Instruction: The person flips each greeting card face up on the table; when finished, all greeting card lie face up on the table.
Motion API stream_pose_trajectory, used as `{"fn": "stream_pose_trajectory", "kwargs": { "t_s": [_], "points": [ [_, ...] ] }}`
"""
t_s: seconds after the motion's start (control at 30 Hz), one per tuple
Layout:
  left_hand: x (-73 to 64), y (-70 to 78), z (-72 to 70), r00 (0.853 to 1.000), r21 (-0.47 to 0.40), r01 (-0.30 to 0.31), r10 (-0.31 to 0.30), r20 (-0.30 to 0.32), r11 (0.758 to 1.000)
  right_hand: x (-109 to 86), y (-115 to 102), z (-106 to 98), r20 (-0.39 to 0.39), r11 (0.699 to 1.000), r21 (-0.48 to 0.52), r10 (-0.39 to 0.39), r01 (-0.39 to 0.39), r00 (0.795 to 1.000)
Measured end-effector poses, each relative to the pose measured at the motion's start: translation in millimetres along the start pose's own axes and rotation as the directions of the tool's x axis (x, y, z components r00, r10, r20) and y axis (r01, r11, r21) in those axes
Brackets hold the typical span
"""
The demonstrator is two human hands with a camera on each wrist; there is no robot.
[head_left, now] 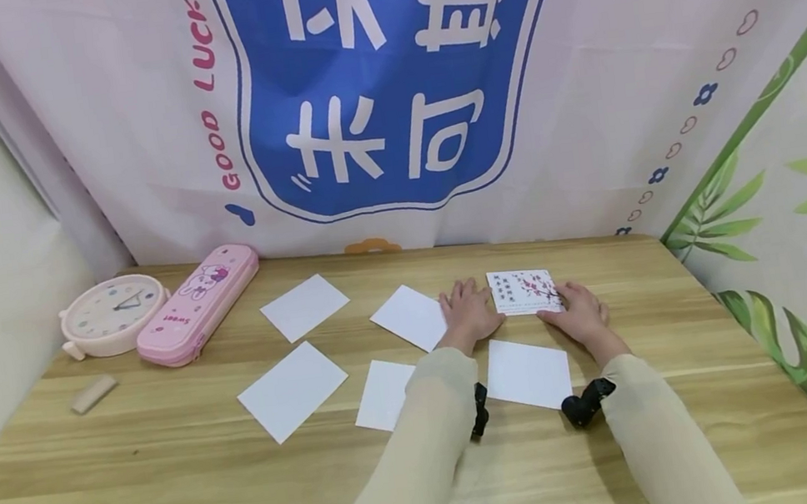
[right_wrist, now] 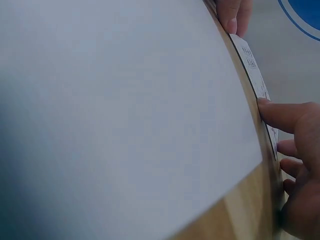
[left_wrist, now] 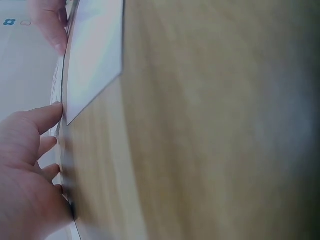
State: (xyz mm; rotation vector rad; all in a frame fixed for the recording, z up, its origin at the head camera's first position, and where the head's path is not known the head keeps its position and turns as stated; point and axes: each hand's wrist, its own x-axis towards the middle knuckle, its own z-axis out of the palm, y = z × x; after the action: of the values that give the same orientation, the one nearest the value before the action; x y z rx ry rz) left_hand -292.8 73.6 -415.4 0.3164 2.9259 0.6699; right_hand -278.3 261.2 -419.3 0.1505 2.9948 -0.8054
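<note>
A white card [head_left: 525, 292] with red blossoms and dark characters lies flat on the wooden table, toward its back right. My right hand [head_left: 580, 318] grips the card's near right corner, thumb along the near edge and fingers at the right edge. In the right wrist view that thumb [right_wrist: 280, 114] rests right at the card's rim. To the left, my left hand [head_left: 470, 313] lies with fingers spread, its thumb reaching the card's near left corner. Just beside that hand is a blank white card [head_left: 412, 318]. Another blank card [head_left: 527, 373] lies nearer, between my forearms.
More blank cards lie left of my hands: one at the back [head_left: 304, 307], one farther forward [head_left: 294, 391] and one partly under my left sleeve [head_left: 383, 393]. A pink pencil case [head_left: 198, 306], a round clock [head_left: 116, 315] and a small wooden block [head_left: 93, 394] occupy the table's left side.
</note>
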Motion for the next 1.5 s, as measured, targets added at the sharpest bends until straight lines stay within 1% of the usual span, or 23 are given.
{"fn": "stream_pose_trajectory", "kwargs": {
  "t_s": [0.17,0.2,0.27,0.3,0.37,0.4,0.43,0.47,0.5,0.6,0.63,0.73,0.83,0.9,0.97,1.03,1.1,1.17,1.23,1.33,1.4,1.5],
  "points": [
    [-1.2,-2.7,-4.4,0.999,-0.048,0.002,-0.004,-0.037,0.999,2.2,-3.6,0.9,-0.003,1.000,0.025,-0.011,0.011,1.000],
    [-1.7,-3.2,-5.1,0.999,-0.060,0.003,-0.006,-0.048,0.998,2.2,-3.7,0.6,0.003,0.999,0.050,-0.004,0.004,1.000],
    [-2.8,-4.3,-6.2,0.998,-0.096,0.003,-0.010,-0.068,0.995,1.5,-3.7,-1.2,0.023,0.990,0.143,0.018,-0.021,1.000],
    [-3.3,-4.7,-7.2,0.997,-0.117,-0.002,-0.008,-0.079,0.993,1.0,-3.8,-2.8,0.033,0.979,0.202,0.023,-0.029,0.999],
    [-4.9,-5.5,-10.3,0.995,-0.164,-0.014,-0.003,-0.103,0.986,0.2,-4.7,-6.8,0.050,0.947,0.316,0.038,-0.052,0.998],
    [-5.9,-5.3,-13.1,0.994,-0.194,-0.025,0.003,-0.113,0.981,0.0,-5.9,-9.4,0.053,0.926,0.374,0.040,-0.057,0.998],
    [-6.4,-5.3,-16.2,0.992,-0.217,-0.037,0.011,-0.122,0.975,0.0,-7.8,-12.3,0.056,0.912,0.407,0.033,-0.054,0.998],
    [-6.8,-5.2,-19.9,0.991,-0.232,-0.052,0.021,-0.133,0.971,0.1,-10.2,-15.4,0.057,0.905,0.423,0.021,-0.043,0.998],
    [-7.2,-5.4,-24.2,0.990,-0.242,-0.063,0.030,-0.137,0.968,0.0,-12.9,-18.7,0.058,0.905,0.424,0.012,-0.035,0.998],
    [-8.6,-6.1,-39.6,0.986,-0.291,-0.098,0.054,-0.155,0.952,-2.3,-26.1,-28.7,0.039,0.894,0.446,0.018,-0.034,0.999],
    [-9.2,-7.1,-44.7,0.985,-0.306,-0.107,0.060,-0.160,0.946,-3.4,-30.8,-31.6,0.037,0.895,0.445,0.012,-0.027,0.999],
    [-12.0,-12.4,-58.6,0.982,-0.337,-0.127,0.072,-0.173,0.933,-6.0,-45.1,-36.1,0.015,0.880,0.475,-0.014,0.005,1.000],
    [-15.8,-21.5,-68.5,0.978,-0.355,-0.146,0.082,-0.190,0.923,-6.9,-56.7,-35.4,0.002,0.872,0.484,-0.081,0.070,0.997],
    [-19.5,-28.5,-73.1,0.975,-0.375,-0.161,0.089,-0.202,0.913,-7.3,-64.3,-32.5,-0.023,0.864,0.492,-0.106,0.104,0.994],
    [-23.8,-35.2,-76.7,0.973,-0.398,-0.175,0.095,-0.212,0.901,-9.4,-72.3,-29.4,-0.041,0.849,0.510,-0.140,0.141,0.989],
    [-28.1,-42.8,-79.5,0.968,-0.404,-0.188,0.100,-0.229,0.895,-12.2,-81.3,-24.7,-0.056,0.832,0.528,-0.169,0.173,0.984],
    [-32.1,-50.7,-81.8,0.964,-0.409,-0.198,0.102,-0.244,0.891,-14.8,-90.3,-18.8,-0.067,0.804,0.561,-0.194,0.198,0.979],
    [-36.2,-59.9,-83.3,0.961,-0.424,-0.208,0.104,-0.255,0.881,-17.8,-98.8,-12.0,-0.059,0.777,0.597,-0.206,0.200,0.977],
    [-40.6,-69.6,-84.6,0.961,-0.456,-0.214,0.103,-0.255,0.864,-20.2,-106.4,-4.8,-0.058,0.752,0.627,-0.215,0.203,0.975],
    [-48.3,-84.2,-86.0,0.964,-0.509,-0.203,0.080,-0.253,0.836,-23.9,-116.8,5.0,-0.040,0.731,0.653,-0.226,0.197,0.973],
    [-53.1,-93.2,-87.1,0.964,-0.525,-0.191,0.056,-0.262,0.829,-25.9,-122.8,11.5,-0.028,0.726,0.659,-0.235,0.195,0.972],
    [-58.6,-104.9,-87.6,0.960,-0.541,-0.181,0.027,-0.280,0.821,-28.5,-129.2,21.2,0.010,0.735,0.655,-0.239,0.174,0.971]
  ]
}}
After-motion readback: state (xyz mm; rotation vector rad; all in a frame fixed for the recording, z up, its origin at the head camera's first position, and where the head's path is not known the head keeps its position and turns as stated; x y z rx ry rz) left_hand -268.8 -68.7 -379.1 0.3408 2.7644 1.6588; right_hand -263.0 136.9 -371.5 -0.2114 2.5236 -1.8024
